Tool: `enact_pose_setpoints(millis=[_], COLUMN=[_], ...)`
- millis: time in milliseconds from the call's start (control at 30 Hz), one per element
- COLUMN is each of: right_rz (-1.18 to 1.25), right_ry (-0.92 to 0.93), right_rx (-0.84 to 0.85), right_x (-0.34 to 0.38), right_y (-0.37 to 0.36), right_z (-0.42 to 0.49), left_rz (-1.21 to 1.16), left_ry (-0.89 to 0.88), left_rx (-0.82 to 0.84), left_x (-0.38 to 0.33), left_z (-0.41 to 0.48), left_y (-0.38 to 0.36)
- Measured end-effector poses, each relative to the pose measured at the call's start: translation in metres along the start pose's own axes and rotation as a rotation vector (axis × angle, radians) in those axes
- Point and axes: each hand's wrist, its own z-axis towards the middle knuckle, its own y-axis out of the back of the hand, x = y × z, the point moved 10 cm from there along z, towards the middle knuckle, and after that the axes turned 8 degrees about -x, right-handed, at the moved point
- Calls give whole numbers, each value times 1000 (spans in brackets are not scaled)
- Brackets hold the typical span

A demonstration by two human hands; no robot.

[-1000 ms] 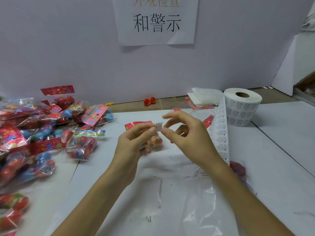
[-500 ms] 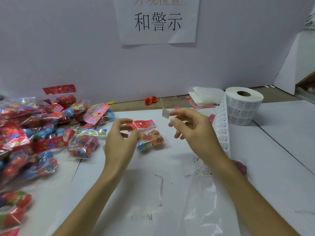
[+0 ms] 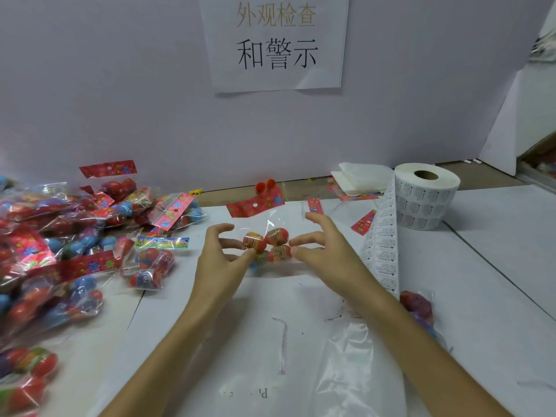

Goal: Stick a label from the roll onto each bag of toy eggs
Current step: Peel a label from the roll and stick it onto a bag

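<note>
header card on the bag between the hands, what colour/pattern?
Red with small multicoloured flowers. Header card of the bag shows best in the head view.
</note>
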Motion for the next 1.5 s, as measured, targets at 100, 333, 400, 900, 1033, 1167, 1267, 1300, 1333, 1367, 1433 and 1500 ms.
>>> enact_pose_setpoints(millis=[100,333,400,900,1033,1167,1267,1300,1333,1367,1433,1500], right_rz=[127,401,442,580,577,568,568,566,563,559,550,544], right_ry=[5,5,19,-64,-131,-149,-153,-155,-155,-153,-146,-140], right_rx=[-62,-32,16,218,299,311,305,301,298,295,294,301], right_x=[6,16,20,20,15,13,13,13,12,12,13,13], right_y=[12,16,13,-14,-28,-29,-28,-28,-27,-27,-27,-28], right_z=[1,0,-1,-9,-13,-14,-14,-14,-14,-14,-14,-15], left_rz=[-244,-519,-515,-796,-831,-833,-839,-841,-842,-841,-839,-839], left_ry=[122,322,320,418,406,395,416,423,427,429,428,420], left_rx=[1,253,235,104,124,139,137,136,136,137,134,126], left_x=[3,4,4,10,5,2,1,1,1,1,1,1], left_z=[-1,-15,-18,-15,-17,-19,-19,-19,-20,-20,-20,-19], left_y=[3,-22,-23,-19,-22,-23,-23,-24,-24,-24,-23,-22])
